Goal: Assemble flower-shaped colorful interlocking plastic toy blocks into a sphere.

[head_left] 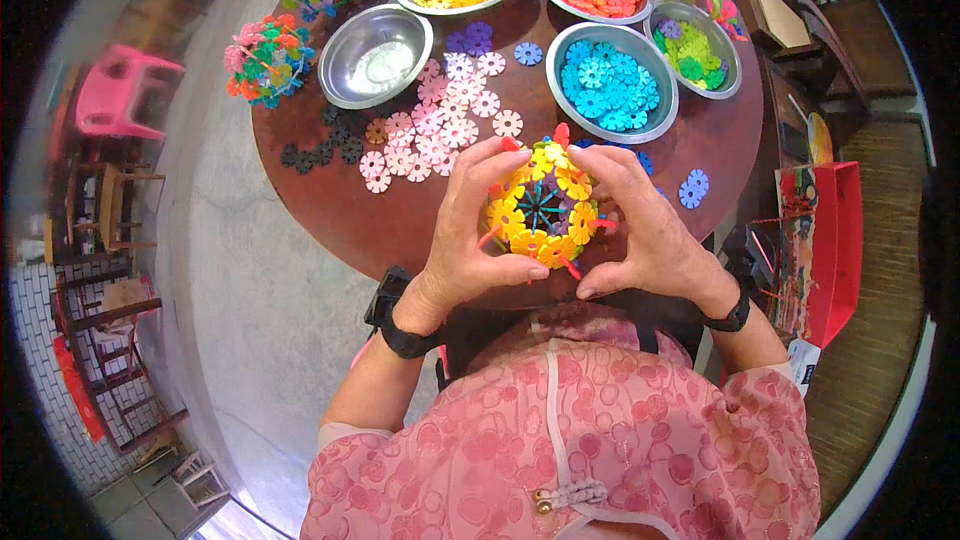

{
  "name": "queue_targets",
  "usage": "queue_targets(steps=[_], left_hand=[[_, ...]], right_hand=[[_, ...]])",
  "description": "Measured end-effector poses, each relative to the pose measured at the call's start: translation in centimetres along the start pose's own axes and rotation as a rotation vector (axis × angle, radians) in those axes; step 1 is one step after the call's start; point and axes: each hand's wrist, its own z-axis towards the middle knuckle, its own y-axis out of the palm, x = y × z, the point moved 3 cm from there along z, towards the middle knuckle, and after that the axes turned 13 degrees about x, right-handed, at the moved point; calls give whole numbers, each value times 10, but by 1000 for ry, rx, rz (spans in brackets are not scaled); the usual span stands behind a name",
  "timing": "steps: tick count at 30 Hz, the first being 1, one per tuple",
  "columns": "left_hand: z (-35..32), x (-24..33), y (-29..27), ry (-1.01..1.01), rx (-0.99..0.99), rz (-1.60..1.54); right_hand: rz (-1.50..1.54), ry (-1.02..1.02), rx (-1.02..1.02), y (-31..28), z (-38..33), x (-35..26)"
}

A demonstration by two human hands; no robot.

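Gripping a hollow, round assembly [541,208] of yellow flower-shaped plastic discs
My left hand [462,227] and right hand [652,237] clasp its opposite sides.

The yellow flower-disc ball [528,244] and loose pink discs [435,145] look like smooth plastic with a faint sheen. The bowls [380,62] are shiny, reflective metal. The bench [395,225] has a smooth, slightly glossy top; the garment [460,450] is soft cloth, the wristband [408,342] matt, the chair [120,98] glossy plastic.
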Motion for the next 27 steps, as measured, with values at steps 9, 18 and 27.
queue_targets(steps=[9,18,27], left_hand=[[-4,3,3,-19,-2,-43],[-1,2,3,8,-4,-27],[-1,1,1,35,1,-16]], right_hand=[[-34,1,12,6,-4,-1],[-61,-4,8,4,-3,-2],[-94,-79,23,3,-1,-1]])
